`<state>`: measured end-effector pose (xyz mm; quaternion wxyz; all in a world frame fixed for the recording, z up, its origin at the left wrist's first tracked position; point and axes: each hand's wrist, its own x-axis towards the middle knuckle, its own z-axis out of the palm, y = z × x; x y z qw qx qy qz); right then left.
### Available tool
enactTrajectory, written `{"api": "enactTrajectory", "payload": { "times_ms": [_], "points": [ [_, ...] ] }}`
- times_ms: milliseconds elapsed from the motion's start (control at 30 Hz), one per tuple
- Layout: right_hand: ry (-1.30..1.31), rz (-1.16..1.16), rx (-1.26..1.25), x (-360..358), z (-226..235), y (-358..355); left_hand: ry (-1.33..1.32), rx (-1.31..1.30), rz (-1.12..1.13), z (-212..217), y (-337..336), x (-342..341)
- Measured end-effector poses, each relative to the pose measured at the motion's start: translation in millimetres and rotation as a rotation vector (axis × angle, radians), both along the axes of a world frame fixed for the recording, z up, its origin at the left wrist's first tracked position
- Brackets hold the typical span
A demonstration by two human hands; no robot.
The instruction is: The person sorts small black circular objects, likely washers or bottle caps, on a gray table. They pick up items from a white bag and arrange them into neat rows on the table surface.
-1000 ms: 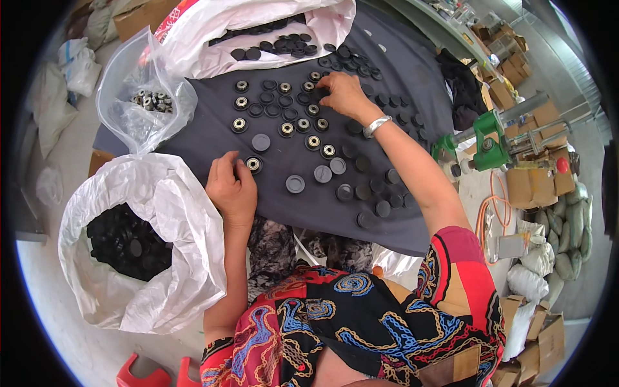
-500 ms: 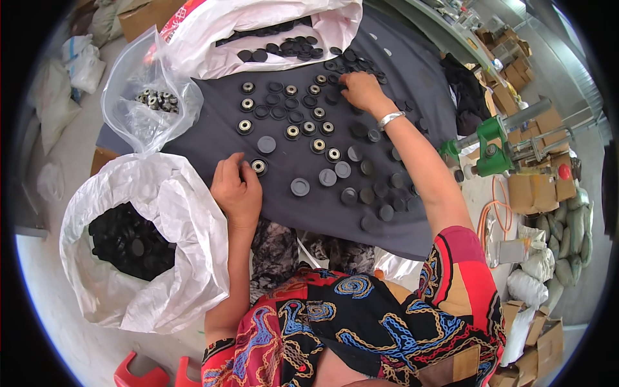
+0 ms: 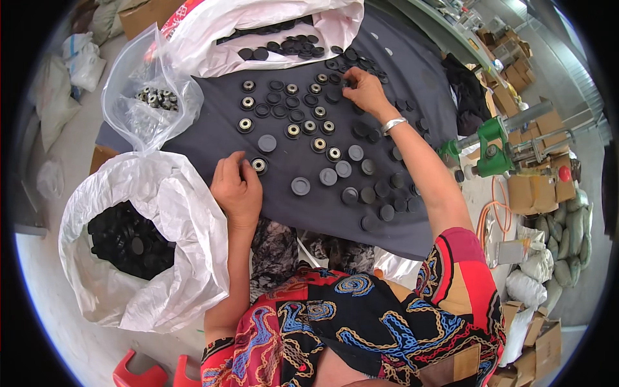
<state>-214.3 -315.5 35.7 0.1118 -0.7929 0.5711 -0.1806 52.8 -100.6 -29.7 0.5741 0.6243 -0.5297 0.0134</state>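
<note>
My right hand reaches across the dark cloth to its far part. Thumb and fingers pinch a small black round cap, partly hidden by the fingertips. Close by lie more black caps. Near the cloth's left front, my left hand rests with fingers curled; whatever it may hold is hidden. Just right of its thumb sits a black ring with a metal bearing in it. Several similar bearing-filled rings stand in loose rows between the hands, along with empty black rings and upturned grey-black caps.
A white sack of black parts stands at left; behind it, a clear bag holds bearings. Another white bag spills black caps at the far edge. A green hand press stands at right. Red stools are low left.
My right hand has drawn slightly to the right and toward me, and a black cap now shows between its fingertips. The left hand has stayed put.
</note>
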Motion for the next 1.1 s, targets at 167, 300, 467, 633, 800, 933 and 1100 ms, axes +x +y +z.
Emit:
{"api": "enactTrajectory", "payload": {
  "times_ms": [167, 300, 467, 633, 800, 933, 1100],
  "points": [
    [0.444, 0.038, -0.069, 3.4, 11.3, 13.9, -0.044, -0.004, 0.014, -6.8, -0.8, 4.2],
    [0.572, 0.106, -0.126, -2.1, 12.0, 9.9, -0.028, 0.018, 0.000, -5.7, -1.9, 2.4],
    [0.221, 0.207, -0.026, 11.0, 32.2, 48.4, -0.045, 0.023, 0.006, -5.7, 0.3, 4.0],
    [0.085, 0.371, 0.037, 28.3, 19.1, 90.3, -0.049, 0.005, 0.014, -6.7, -0.3, 4.2],
    [0.195, 0.318, -0.011, 31.2, 13.5, 94.2, -0.040, 0.016, 0.007, -6.0, -2.2, 2.4],
    [0.263, 0.318, -0.067, 22.0, 16.1, 85.7, -0.046, 0.018, 0.010, -4.0, -1.5, 2.5],
    [0.151, 0.113, -0.164, 25.7, 33.2, 53.8, -0.050, 0.033, 0.019, -6.2, 0.8, 4.3]
  ]
}}
